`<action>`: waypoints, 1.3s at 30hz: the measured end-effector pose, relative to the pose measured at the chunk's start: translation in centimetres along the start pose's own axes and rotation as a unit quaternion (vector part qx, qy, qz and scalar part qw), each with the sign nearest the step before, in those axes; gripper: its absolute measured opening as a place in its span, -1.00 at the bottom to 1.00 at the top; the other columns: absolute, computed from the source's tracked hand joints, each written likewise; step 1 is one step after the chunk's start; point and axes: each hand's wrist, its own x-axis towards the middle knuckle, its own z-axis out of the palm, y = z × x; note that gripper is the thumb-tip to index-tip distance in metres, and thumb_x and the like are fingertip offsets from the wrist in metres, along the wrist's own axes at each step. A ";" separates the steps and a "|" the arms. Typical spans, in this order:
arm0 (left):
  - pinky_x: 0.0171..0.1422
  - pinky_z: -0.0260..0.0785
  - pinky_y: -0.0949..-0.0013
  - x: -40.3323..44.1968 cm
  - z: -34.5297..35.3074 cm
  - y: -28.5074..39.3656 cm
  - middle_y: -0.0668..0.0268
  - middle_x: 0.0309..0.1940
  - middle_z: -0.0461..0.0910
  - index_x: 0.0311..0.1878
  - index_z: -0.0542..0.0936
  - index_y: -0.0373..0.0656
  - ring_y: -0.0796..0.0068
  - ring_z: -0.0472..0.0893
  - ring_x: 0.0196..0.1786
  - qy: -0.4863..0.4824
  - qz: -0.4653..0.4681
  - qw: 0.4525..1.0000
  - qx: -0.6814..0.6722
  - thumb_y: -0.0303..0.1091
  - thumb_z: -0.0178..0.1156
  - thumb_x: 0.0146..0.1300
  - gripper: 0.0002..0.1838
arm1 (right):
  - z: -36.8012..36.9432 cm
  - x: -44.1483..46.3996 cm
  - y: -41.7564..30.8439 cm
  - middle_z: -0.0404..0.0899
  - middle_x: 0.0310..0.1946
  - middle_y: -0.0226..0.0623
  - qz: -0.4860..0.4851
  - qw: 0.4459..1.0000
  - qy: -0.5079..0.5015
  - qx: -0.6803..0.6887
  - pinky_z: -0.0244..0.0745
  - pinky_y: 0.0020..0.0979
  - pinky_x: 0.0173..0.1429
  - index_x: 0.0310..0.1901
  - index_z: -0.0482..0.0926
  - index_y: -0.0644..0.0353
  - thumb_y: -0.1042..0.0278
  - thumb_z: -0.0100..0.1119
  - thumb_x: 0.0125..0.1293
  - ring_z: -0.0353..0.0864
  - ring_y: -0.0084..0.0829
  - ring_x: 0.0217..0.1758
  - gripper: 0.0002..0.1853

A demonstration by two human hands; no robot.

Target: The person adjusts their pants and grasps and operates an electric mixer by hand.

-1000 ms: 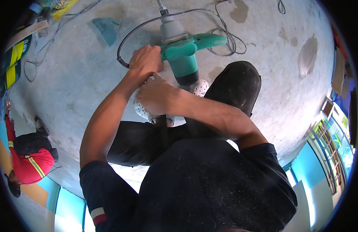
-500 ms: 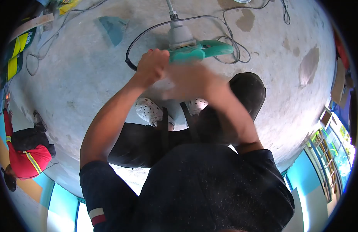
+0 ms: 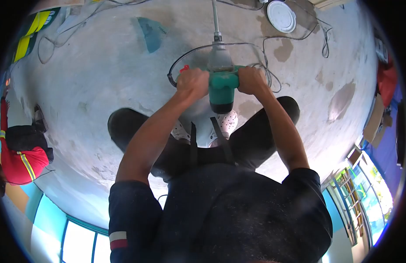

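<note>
A green handheld power mixer (image 3: pixel 223 81) with a grey gear housing and a long metal shaft (image 3: pixel 215 19) is in front of me, between my knees. The shaft's far end lies outside the view. My left hand (image 3: pixel 193 83) is wrapped round the left handle, beside a small red part (image 3: pixel 184 69). On the other side, my right hand (image 3: pixel 252 79) grips the right handle. Both handles are mostly hidden by my fingers. A black power cord (image 3: pixel 171 70) loops from near my left hand over the housing to the right.
A round white lid (image 3: pixel 281 16) lies on the concrete floor (image 3: pixel 89 87) at the upper right, near more cable (image 3: pixel 327 41). To the left is a person in a red top (image 3: pixel 23 164). Yellow-and-dark bags (image 3: pixel 30 35) lie upper left; a ladder-like frame (image 3: pixel 352 204) stands lower right.
My right hand, blurred before near the mixer's body, now grips the right handle. The mixer has turned so its motor end points toward me. My left hand stays on its side.
</note>
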 end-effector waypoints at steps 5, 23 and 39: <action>-0.17 0.57 0.14 -0.2 0.9 -0.4 0.03 -0.36 0.68 -0.38 0.68 -0.20 0.08 0.71 -0.26 0.042 0.017 0.999 0.005 -0.47 0.16 -0.09 -0.82 | -0.3 -0.6 -0.2 0.68 -0.22 -0.02 0.000 1.000 -0.008 -0.006 0.60 -0.15 -0.05 -0.31 0.69 0.19 0.34 0.27 -0.06 0.70 -0.09 -0.14 -0.77; -0.13 0.56 0.16 -0.1 1.2 -0.2 0.08 -0.35 0.70 -0.33 0.71 -0.16 0.12 0.71 -0.23 0.041 0.026 0.998 0.046 -0.35 0.17 -0.06 -0.77 | 0.2 -0.7 -0.3 0.68 -0.26 -0.01 0.030 0.999 0.036 0.015 0.60 -0.13 -0.04 -0.31 0.69 0.20 0.37 0.24 -0.07 0.69 -0.07 -0.13 -0.77; -0.11 0.56 0.12 -0.9 1.1 -1.6 0.12 -0.37 0.69 -0.35 0.72 -0.12 0.13 0.71 -0.24 0.059 0.039 0.997 0.039 -0.21 0.22 -0.07 -0.75 | -0.3 -1.5 -2.4 0.71 -0.23 -0.18 0.049 0.997 0.051 -0.017 0.60 -0.23 -0.07 -0.26 0.72 0.03 0.32 0.24 0.02 0.71 -0.19 -0.11 -0.79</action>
